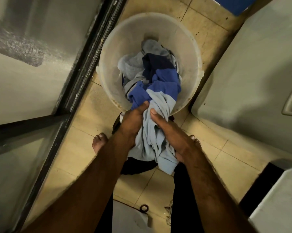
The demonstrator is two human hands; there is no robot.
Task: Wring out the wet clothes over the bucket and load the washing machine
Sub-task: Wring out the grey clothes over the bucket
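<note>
Far left: one dark metal-framed frosted glass door (pixel 69 81), upright beside the tiled floor (pixel 84 153).

Next, two bare feet on the tiles, left foot (pixel 99 143) near the door frame, only the toes of the right foot (pixel 195 140) showing past the forearm.

At centre, two hands, both clamped on one wet striped garment of navy, royal-blue and pale-blue bands (pixel 152 140). Left hand (pixel 133 120): fingers curled tight round the pale-blue end, thumb stretched forward along the cloth toward the bucket. Right hand (pixel 168 132): thumb pressed on top of the same bunched cloth, fingers wrapped underneath and mostly hidden. Hands just beside each other, cloth squeezed between them, just at the near rim of the bucket.

Beyond the hands, one round translucent white plastic bucket (pixel 190 47) on the floor, holding the garment's blue and navy end plus one crumpled grey garment (pixel 133 63); exact number of pieces underneath impossible to tell.

Far right: one white appliance with a recessed handle (pixel 259 73), standing close to the bucket.
</note>
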